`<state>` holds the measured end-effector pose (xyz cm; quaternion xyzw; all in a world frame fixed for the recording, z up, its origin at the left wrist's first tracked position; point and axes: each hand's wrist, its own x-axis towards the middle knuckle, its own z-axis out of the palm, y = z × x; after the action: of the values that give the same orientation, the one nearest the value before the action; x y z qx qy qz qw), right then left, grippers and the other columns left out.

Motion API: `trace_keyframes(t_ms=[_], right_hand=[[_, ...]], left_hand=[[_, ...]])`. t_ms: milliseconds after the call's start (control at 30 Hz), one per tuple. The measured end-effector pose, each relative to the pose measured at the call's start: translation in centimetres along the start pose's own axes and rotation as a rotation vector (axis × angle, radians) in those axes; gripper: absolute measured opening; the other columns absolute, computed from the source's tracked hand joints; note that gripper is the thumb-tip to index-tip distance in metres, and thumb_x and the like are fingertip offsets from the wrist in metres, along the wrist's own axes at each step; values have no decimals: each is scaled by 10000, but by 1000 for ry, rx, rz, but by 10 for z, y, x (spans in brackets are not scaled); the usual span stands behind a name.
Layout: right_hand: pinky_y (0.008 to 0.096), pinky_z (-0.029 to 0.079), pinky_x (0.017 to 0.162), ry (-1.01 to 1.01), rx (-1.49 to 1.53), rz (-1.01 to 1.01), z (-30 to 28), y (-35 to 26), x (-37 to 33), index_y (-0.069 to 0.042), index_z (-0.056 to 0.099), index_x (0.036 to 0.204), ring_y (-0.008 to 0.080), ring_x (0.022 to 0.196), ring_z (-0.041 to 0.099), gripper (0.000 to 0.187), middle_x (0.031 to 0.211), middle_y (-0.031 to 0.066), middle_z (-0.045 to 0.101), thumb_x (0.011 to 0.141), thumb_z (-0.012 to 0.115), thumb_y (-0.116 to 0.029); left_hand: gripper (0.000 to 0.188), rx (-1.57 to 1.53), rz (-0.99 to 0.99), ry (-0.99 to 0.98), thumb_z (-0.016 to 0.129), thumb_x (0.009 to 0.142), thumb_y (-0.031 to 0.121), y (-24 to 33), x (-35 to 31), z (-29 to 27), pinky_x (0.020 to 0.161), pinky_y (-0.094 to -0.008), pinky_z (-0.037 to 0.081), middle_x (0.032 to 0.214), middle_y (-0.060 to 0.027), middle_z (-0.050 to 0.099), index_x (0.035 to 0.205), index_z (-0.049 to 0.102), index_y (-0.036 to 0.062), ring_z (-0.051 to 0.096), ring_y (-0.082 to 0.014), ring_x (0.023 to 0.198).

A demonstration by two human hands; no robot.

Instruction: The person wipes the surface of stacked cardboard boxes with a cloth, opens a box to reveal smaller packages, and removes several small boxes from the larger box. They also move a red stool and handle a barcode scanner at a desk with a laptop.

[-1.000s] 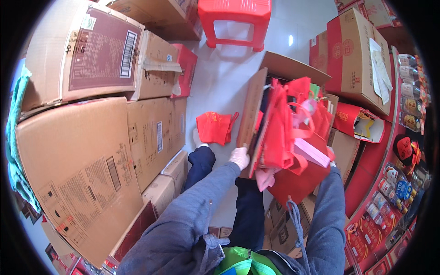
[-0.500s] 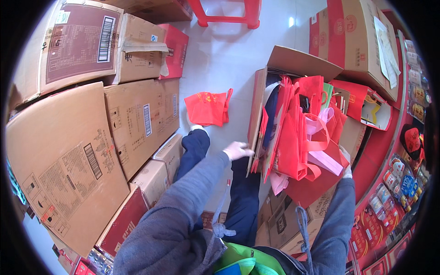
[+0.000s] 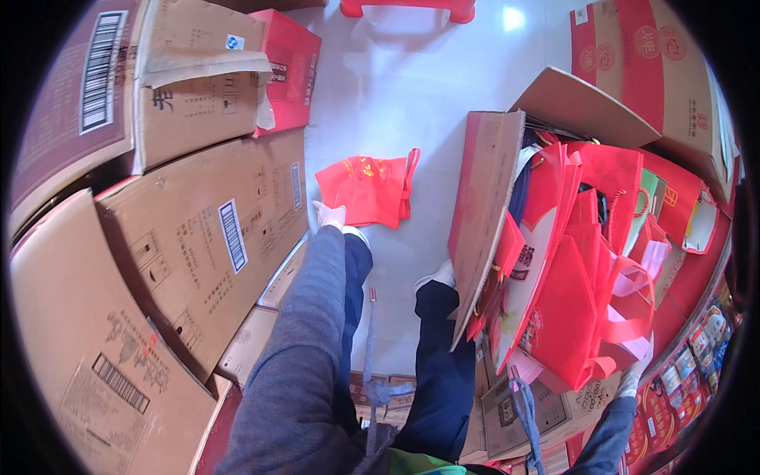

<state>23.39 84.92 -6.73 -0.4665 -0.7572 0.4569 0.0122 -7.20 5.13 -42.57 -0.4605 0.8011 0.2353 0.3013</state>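
My left hand (image 3: pixel 329 214), in a pale glove, reaches down to the lower left corner of a red gift bag (image 3: pixel 366 190). Its fingers look stretched out, and no grip on the bag shows. The bag lies on the floor with its handle at the right. My gloved right hand (image 3: pixel 636 369) rests at the near right side of an open cardboard box (image 3: pixel 484 206), its fingers stretched along the outside of the bags. Red paper bags (image 3: pixel 564 305) stand packed in the box and lean out, with pink handles and a green edge among them.
Large brown cartons (image 3: pixel 198 237) are stacked along the left, with a red box (image 3: pixel 291 71) at their far end. More cartons (image 3: pixel 633 59) stand at the far right. A red plastic stool (image 3: pixel 408 8) is on the tiled floor ahead. Packaged goods (image 3: pixel 697 356) line the right.
My left hand has left the cardboard box's edge and moved left and forward to the red bag on the floor. The view has shifted, so the box appears nearer and farther right.
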Motion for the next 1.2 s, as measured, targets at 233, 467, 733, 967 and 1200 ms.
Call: trace_keyframes(t_ms=[233, 467, 733, 967, 1200], right_hand=[[320, 456, 952, 220, -285, 60, 13, -41, -44, -30, 403, 1381, 229, 1094, 574, 443, 1255, 163, 553, 946, 403, -113], [343, 312, 1062, 505, -378, -317, 153, -253, -104, -23, 431, 1366, 208, 1260, 440, 410, 1376, 116, 466, 982, 405, -163], [427, 231, 1110, -420, -467, -850, 349, -389, -172, 32, 343, 1389, 346, 1367, 280, 848, 1447, 213, 325, 709, 773, -235], [582, 147, 1102, -495, -916, -817, 441, -419, -168, 1, 159, 1448, 405, 1399, 130, 1212, 1494, 204, 208, 547, 860, -406], [414, 384, 1013, -661, -365, -326, 431, -386, -171, -2, 535, 1161, 311, 1187, 509, 621, 1236, 188, 549, 750, 721, -429]], left_hand=[[894, -157, 34, -135, 725, 762, 187, 9, 20, 10, 985, -364, 413, 1263, -229, 533, 1443, 180, -10, 550, -299, 1147], [363, 160, 620, 63, 644, 807, 248, 48, -51, -18, 866, -351, 469, 1076, -157, 649, 1112, 646, 51, 626, -304, 993], [310, -208, 759, -174, 568, 866, 201, 118, -201, -153, 879, -357, 461, 1032, -174, 660, 1130, 627, 49, 627, -303, 975], [255, -374, 973, -266, 604, 887, 144, 134, -287, -281, 867, -305, 467, 1011, -106, 666, 1096, 634, 3, 618, -189, 942], [292, -426, 841, -369, 580, 923, 151, 147, -328, -321, 860, -287, 463, 1024, -64, 661, 1168, 602, -7, 593, -136, 931]])
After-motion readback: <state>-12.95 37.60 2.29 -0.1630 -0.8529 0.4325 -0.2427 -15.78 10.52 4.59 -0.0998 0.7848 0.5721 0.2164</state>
